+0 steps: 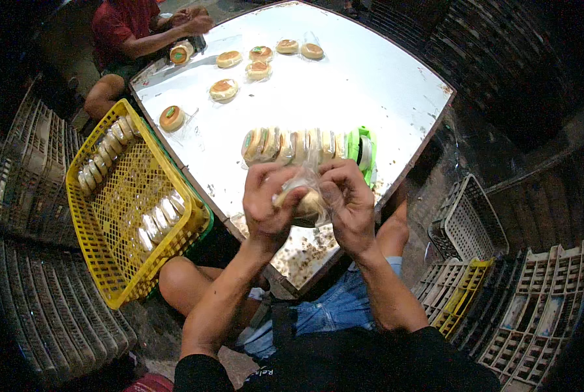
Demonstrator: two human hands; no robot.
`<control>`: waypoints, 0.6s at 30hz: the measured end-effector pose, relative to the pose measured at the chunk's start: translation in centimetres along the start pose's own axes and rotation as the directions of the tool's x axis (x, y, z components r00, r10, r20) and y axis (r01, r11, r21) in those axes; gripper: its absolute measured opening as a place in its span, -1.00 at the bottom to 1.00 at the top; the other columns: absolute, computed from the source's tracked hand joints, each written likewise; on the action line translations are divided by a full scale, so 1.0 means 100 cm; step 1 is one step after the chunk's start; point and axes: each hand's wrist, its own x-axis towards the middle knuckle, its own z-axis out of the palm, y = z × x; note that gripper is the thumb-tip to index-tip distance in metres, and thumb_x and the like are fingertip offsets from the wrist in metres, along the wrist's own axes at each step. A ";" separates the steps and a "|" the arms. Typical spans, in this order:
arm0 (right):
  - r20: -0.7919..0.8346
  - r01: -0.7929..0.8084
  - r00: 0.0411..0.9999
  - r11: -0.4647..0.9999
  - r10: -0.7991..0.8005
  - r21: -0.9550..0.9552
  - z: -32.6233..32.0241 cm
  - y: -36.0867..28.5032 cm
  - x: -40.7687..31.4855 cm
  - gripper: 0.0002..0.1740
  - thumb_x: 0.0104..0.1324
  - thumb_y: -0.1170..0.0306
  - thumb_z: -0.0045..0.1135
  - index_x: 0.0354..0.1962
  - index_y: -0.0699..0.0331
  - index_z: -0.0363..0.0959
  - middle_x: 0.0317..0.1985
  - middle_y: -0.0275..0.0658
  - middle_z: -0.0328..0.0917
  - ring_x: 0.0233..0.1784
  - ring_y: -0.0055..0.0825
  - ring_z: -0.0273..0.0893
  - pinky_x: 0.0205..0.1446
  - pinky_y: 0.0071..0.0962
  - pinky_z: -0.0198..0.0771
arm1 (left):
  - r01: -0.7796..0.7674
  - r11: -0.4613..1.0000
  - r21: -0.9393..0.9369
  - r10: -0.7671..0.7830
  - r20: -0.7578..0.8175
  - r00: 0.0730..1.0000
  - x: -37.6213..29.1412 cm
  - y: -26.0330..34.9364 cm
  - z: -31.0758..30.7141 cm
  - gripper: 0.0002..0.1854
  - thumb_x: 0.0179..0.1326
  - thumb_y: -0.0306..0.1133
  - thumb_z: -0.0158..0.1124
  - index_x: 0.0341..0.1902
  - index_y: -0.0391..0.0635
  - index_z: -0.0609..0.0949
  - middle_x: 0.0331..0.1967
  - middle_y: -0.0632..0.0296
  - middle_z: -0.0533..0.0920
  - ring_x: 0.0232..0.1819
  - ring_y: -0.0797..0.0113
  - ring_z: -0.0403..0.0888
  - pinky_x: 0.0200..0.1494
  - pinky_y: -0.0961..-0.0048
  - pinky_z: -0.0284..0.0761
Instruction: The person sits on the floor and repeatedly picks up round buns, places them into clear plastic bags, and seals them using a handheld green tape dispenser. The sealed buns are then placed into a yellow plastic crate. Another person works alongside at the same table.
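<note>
Between my hands is a round bun [309, 203] in a clear plastic bag, held over the near part of a white table [370, 83]. My left hand [272, 201] grips the bun and bag from the left side. With bent fingers, my right hand [348, 201] grasps the bag's plastic on the right. Just beyond my hands, a row of bagged buns [284, 144] stands on edge. A bright green tape dispenser [366, 154] stands at the right end of that row.
Several browned buns [223, 90], some visibly bagged, lie across the table's far left. A yellow plastic basket [135, 196] at my left holds rows of wrapped buns [160, 218]. Another person's hands [191, 20] work at the far left edge. Stacked crates [532, 304] stand at right.
</note>
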 end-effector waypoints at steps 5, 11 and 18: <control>-0.207 -0.241 0.928 0.923 0.310 0.302 -0.023 0.018 -0.007 -0.75 0.51 0.27 -0.04 -0.20 0.33 0.38 -0.18 -0.21 0.55 -0.14 -0.49 0.54 0.05 -0.45 0.45 | 0.453 0.737 -0.502 -0.533 -0.020 0.846 -0.005 0.022 0.013 -0.71 0.45 -0.25 0.13 -0.23 -0.27 0.58 -0.37 0.19 0.62 -0.34 0.43 0.56 -0.22 0.48 0.51; -0.143 -0.142 0.965 0.900 0.218 0.413 0.006 -0.015 -0.005 -0.82 0.54 0.32 -0.11 -0.10 0.27 0.23 -0.22 -0.09 0.58 -0.15 -0.32 0.63 0.02 -0.34 0.58 | 0.667 0.650 -0.364 -0.629 0.236 0.741 0.008 0.005 0.006 -0.70 0.45 -0.23 0.13 -0.12 -0.29 0.56 -0.31 0.19 0.60 -0.27 0.44 0.56 -0.11 0.48 0.51; -0.043 -0.240 0.963 0.918 0.267 0.315 0.035 -0.014 0.012 -0.82 0.53 0.35 -0.14 -0.09 0.30 0.32 -0.08 -0.04 0.60 0.03 -0.29 0.60 0.08 -0.34 0.56 | 0.485 0.823 -0.295 -0.491 0.058 0.869 0.004 0.029 -0.006 -0.59 0.36 -0.27 0.22 0.13 -0.32 0.46 0.01 0.02 0.56 0.07 0.27 0.52 0.18 0.28 0.43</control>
